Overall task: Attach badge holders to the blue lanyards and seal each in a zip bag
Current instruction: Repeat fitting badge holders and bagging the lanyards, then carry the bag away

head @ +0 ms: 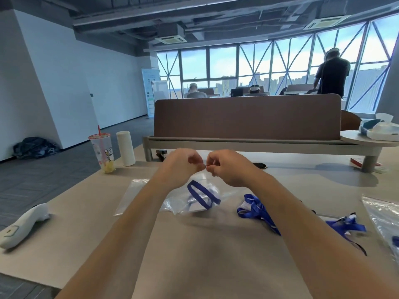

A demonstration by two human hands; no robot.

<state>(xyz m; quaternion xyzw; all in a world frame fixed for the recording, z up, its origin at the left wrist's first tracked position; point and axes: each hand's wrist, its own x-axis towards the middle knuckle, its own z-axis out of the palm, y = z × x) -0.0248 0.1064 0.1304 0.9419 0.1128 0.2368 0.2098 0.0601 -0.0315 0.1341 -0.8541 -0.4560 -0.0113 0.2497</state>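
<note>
A clear zip bag (pixel 194 203) hangs above the table's middle with a coiled blue lanyard (pixel 203 196) inside it. My left hand (pixel 183 167) and my right hand (pixel 226 167) pinch the bag's top edge side by side, fingertips almost touching. A badge holder inside the bag is hard to make out. Loose blue lanyards (pixel 257 210) lie in a heap to the right of the bag, more blue lanyards with clips (pixel 347 225) further right. An empty zip bag (pixel 131 195) lies flat to the left.
A white handheld controller (pixel 23 223) lies at the table's left edge. A drink cup (pixel 103 152) and a white cylinder (pixel 126 151) stand at the back left. A brown desk divider (pixel 246 119) closes the far side. More clear bags (pixel 382 216) lie at the right edge.
</note>
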